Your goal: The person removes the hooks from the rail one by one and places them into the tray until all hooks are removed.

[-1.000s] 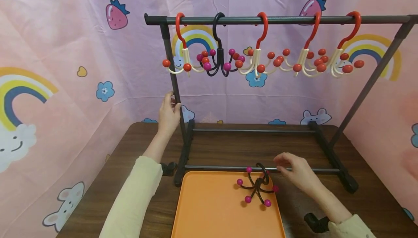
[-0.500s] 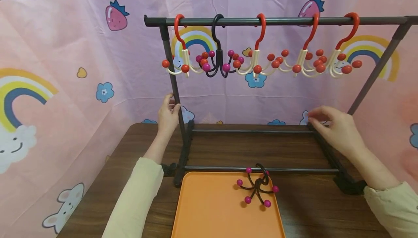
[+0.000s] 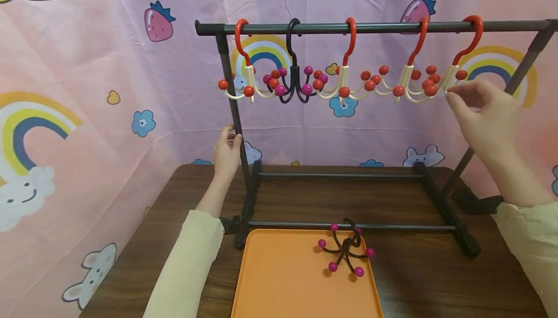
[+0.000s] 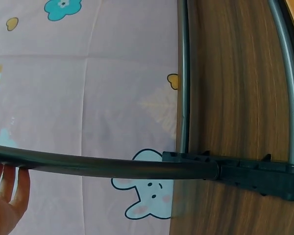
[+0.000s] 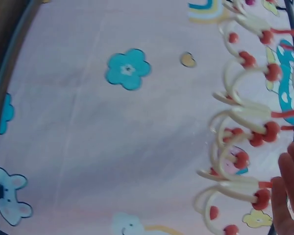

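Note:
My left hand holds the left upright of a dark metal rack, thumb in front. In the left wrist view, its fingers lie against that post. My right hand is raised at the rightmost claw hanger, which has a red hook, a cream stem and red-ball arms. Thumb and fingers are bent loosely beside its stem, overlapping some arms in the head view. In the right wrist view, the fingers appear extended beside the hanger's red neck. Several similar hangers and one black claw hanger hang along the bar.
Below, an orange tray sits on the brown wooden table. Another black claw hanger with magenta balls lies across its far right corner. The rack's lower bars run just behind the tray. Patterned cloth surrounds the table.
My right hand has risen from beside the tray, up and to the right, to the rightmost hanger. The left hand stays on the upright, and the hangers look unmoved.

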`<state>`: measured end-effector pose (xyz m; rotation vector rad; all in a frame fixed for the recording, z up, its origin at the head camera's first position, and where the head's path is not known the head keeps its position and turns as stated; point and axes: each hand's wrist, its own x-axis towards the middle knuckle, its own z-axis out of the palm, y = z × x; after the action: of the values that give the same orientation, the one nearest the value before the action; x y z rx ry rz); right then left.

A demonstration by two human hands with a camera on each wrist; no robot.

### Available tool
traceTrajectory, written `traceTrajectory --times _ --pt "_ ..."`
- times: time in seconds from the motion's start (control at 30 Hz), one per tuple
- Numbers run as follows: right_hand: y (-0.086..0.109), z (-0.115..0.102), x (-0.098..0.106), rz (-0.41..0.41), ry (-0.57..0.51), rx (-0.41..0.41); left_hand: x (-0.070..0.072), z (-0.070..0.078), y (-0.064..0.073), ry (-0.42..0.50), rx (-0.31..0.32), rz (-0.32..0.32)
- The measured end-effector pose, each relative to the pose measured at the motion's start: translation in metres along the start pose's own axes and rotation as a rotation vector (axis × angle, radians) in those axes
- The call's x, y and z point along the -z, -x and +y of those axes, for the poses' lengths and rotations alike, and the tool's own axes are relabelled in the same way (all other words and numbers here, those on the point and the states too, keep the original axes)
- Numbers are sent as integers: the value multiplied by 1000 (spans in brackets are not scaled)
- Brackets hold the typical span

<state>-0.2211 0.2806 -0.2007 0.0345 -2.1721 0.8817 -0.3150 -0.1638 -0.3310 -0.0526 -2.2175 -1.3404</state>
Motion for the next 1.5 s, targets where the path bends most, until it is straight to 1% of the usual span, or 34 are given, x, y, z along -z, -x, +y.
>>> traceTrajectory --times 0.1,0.17,0.27,0.4,0.47,0.6,0.73,0.8,0.9,1.03,1.27,1.4,1.5 --pt "-18 -4 4 98 -34 -46 -2 0 0 -5 -1 6" --pt "-28 -7 6 128 -31 -100 -2 -1 -1 -13 -11 9" --pt "-41 -8 10 103 17 -205 -1 -3 -2 -22 -29 11" --pt "-53 -7 12 47 82 -300 -1 -5 -2 -31 -46 11" --pt "-57 -6 12 27 74 -333 -2 -5 -2 -37 -50 10" --pt "-66 -6 11 -12 -37 -385 -1 -4 -2 -42 -65 11" --pt "-74 -4 7 -9 -176 -375 -1 -3 -3 -45 -73 1" --pt "-76 -3 5 -5 -218 -362 -1 -4 -2 -50 -64 -10" --pt "-78 -1 1 7 -243 -348 0 -4 -1 -58 -45 -27" --pt "-80 0 0 35 -249 -346 2 -3 -1 -60 -31 -41" --pt "-81 -1 2 60 -344 -370 1 -5 -1 -67 -39 -32" --pt "-82 -3 4 85 -385 -361 0 -5 -2 -71 -47 -25" --pt "-84 -4 6 94 -441 -344 0 -5 -2 -69 -55 -23"
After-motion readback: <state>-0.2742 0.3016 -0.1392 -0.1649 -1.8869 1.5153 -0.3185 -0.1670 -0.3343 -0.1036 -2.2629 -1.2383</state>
